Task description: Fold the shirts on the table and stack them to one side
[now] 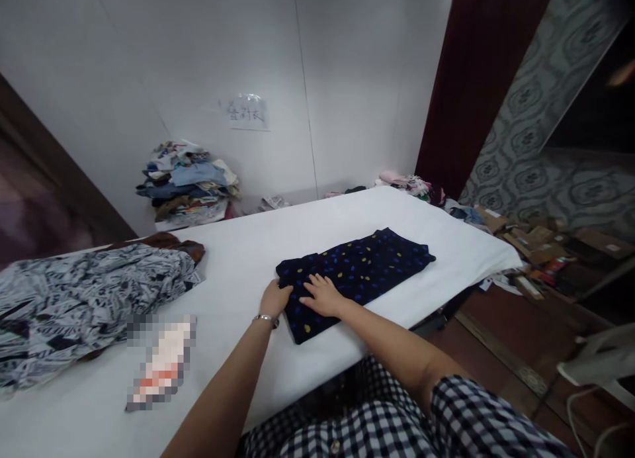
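Observation:
A dark navy garment (367,269) with blue and yellow spots lies folded into a long flat rectangle on a white-covered table (238,246). At its left end, my left hand (274,299) is closed on the edge, with the thumb over the cloth and the other fingers partly hidden. A silvery band circles that wrist. My right hand (323,296) rests palm down on top of the garment near the same end, its fingers spread and holding nothing.
To the left lies a heap of black-and-white printed cloth (99,299), near a blurred-out pale item (166,362). A clothes pile (188,180) stands by the wall, and more clothes (411,183) lie beyond the table. Cardboard boxes (540,239) and a white stool (600,359) are at right.

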Demonstrator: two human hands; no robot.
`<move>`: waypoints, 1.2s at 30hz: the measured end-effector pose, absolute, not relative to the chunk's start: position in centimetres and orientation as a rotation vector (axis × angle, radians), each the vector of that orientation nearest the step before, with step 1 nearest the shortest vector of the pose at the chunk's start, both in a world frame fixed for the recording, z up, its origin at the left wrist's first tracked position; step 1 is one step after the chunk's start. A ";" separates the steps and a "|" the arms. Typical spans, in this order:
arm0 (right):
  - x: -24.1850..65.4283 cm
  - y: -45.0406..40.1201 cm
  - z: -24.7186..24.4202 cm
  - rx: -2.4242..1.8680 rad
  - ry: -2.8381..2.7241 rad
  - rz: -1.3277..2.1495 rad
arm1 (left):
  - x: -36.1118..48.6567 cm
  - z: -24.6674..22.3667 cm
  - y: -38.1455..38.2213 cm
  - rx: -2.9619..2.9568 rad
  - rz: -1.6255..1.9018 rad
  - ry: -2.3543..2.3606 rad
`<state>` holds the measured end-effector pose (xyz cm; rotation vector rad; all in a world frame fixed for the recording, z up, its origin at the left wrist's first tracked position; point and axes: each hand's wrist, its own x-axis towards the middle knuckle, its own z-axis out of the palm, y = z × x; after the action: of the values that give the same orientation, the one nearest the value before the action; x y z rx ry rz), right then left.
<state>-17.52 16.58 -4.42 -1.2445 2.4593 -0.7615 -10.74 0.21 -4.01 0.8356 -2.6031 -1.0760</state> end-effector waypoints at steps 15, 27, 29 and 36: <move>-13.4 14.5 -4.2 -1.164 1.933 -1.501 | -2.2 -4.3 -3.7 1.336 -1.377 -1.992; -17.6 18.9 -2.6 -0.467 1.221 -1.941 | -11.1 4.0 5.6 0.742 -1.828 -1.857; -19.5 21.2 -2.5 -0.322 1.200 -1.976 | -12.8 4.4 7.3 0.576 -1.998 -1.910; -23.2 27.2 -4.8 -0.093 1.351 -1.879 | -11.2 -1.2 4.9 0.973 -1.742 -1.946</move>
<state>-23.16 27.17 -4.82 -0.0928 1.3507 -1.8786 -11.19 4.87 -1.21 0.9733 -1.9460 -1.7417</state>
